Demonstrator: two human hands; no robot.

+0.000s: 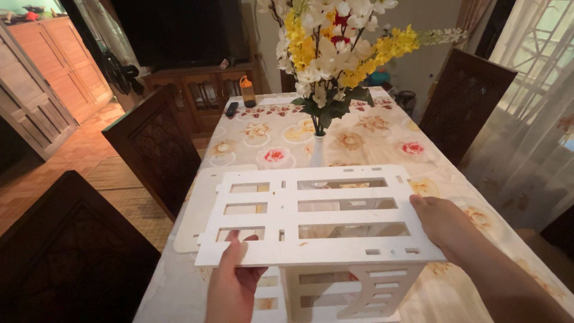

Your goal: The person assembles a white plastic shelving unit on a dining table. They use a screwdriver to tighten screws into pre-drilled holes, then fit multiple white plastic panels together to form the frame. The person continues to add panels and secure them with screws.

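The flat white slotted plastic panel (317, 215) hid most of the white slatted plastic frame (350, 293) beneath it, whose base ran off the bottom edge. The tall yellow-and-white flower bouquet (335, 54) was cropped at the top.

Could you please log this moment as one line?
left hand: grips white slotted panel near edge | right hand: holds right edge | panel atop white upright pieces

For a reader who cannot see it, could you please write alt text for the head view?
Two hands hold a white slotted panel flat over a white frame, left hand at its near edge, right hand at its side, on a floral-clothed table with a flower vase.
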